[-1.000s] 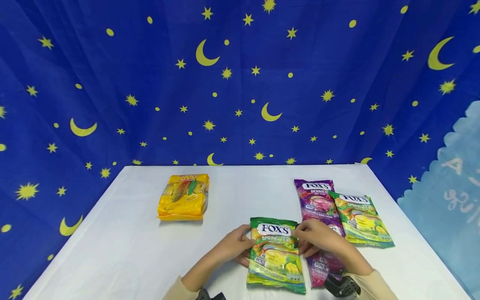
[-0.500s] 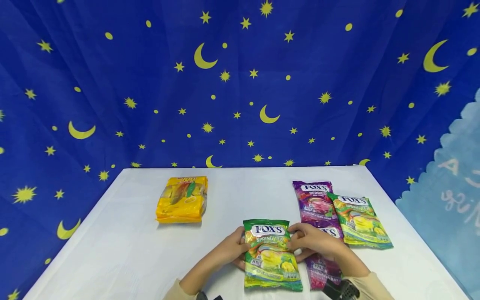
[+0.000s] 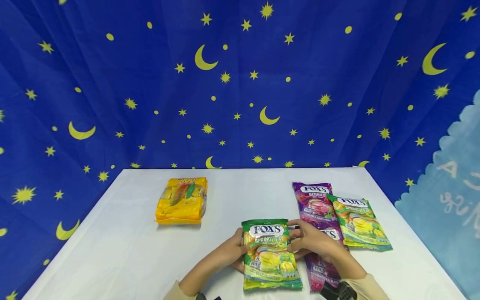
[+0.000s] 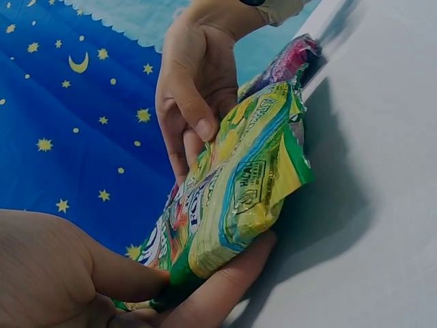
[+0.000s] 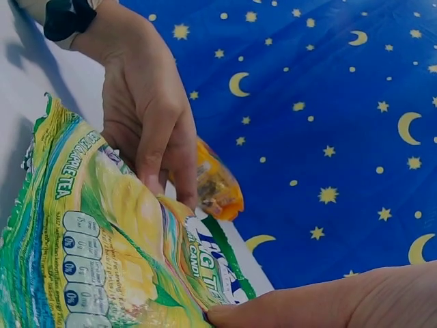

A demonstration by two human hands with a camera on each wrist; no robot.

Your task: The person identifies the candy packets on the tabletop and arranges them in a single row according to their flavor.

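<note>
Both hands hold a green and yellow bag of Fox's Spring Tea candy (image 3: 271, 254) by its two sides, near the front middle of the table. My left hand (image 3: 229, 251) pinches the left edge, thumb on the printed face and fingers beneath, as the left wrist view shows at the bag's side (image 4: 232, 198). My right hand (image 3: 310, 240) pinches the right edge; its thumb (image 5: 287, 304) presses the front in the right wrist view. Purple Fox's Berries bags (image 3: 313, 204) lie right of it, partly under the right hand and forearm. The held bag's underside is hidden.
A second Spring Tea bag (image 3: 360, 223) lies at the right, overlapping the purple bags. A yellow candy bag (image 3: 182, 201) with a mango picture sits back left on the white table (image 3: 123, 233). Behind hangs a blue star-and-moon cloth (image 3: 165, 83).
The held Spring Tea bag has shifted slightly left with both hands gripping it. The right fingers have changed position a little at the bag's edge. The view has tilted slightly.
</note>
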